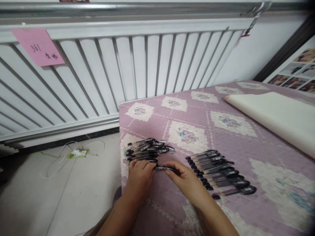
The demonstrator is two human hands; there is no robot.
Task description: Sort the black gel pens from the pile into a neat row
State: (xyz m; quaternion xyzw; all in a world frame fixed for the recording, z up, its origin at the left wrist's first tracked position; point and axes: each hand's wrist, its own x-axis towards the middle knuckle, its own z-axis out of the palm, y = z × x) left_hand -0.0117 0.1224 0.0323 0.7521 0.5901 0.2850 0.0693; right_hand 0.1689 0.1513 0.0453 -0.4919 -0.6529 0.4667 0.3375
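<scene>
A black gel pen (162,168) lies level between my two hands, its dark cap with a small label facing up. My right hand (183,175) pinches the capped end between thumb and fingers. My left hand (141,172) is closed around the other end, which its fingers mostly hide. Just beyond my left hand is a loose pile of pen parts (145,149), with dark barrels and caps overlapping. To the right of my right hand, several capped pens (219,172) lie side by side in a slanting row, caps to the right.
A purple quilted cover (169,121) with floral patches lies under everything. A folded cream sheet (275,114) is at the right. Behind stands a white radiator (152,65) with a pink note (39,47). A power strip (78,153) with cables is on the tiled floor.
</scene>
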